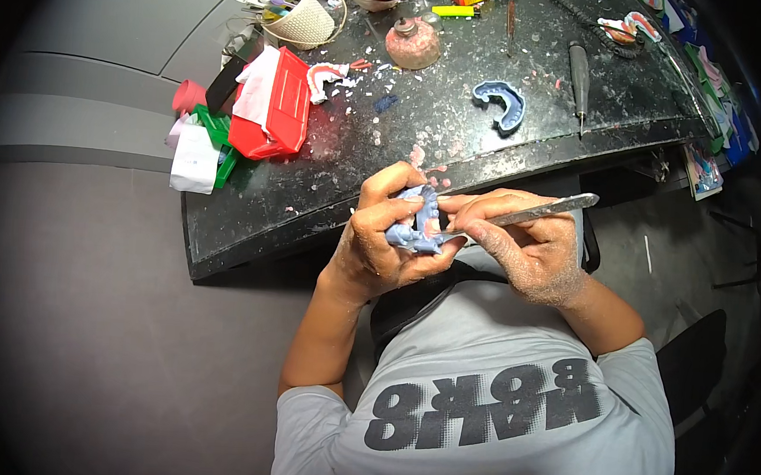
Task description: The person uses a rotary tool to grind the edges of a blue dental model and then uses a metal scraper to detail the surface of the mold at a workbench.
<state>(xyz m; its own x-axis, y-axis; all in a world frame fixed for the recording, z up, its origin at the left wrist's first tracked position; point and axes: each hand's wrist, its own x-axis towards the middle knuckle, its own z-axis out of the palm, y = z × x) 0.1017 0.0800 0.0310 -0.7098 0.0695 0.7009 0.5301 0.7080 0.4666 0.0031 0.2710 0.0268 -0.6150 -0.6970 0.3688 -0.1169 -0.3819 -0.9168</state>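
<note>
Just past the near edge of the workbench, my left hand (369,245) is wrapped round a blue dental mould (409,237) with a row of tooth shapes and some pink material in it. My right hand (536,256), dusted with pale powder, grips a slim metal spatula (548,211) like a pen. The spatula's flat end points up to the right, while its working end meets the mould near the pink part. Fingers hide part of the mould, and the exact tip contact is too small to tell.
On the black bench (340,183) lie a blue horseshoe-shaped dental piece (512,115), a dark-handled pointed tool (579,80), a pink-stained round burner (412,43) and a yellow lighter (455,11). A red box (295,110), a denture (322,77) and a woven basket (302,24) stand left.
</note>
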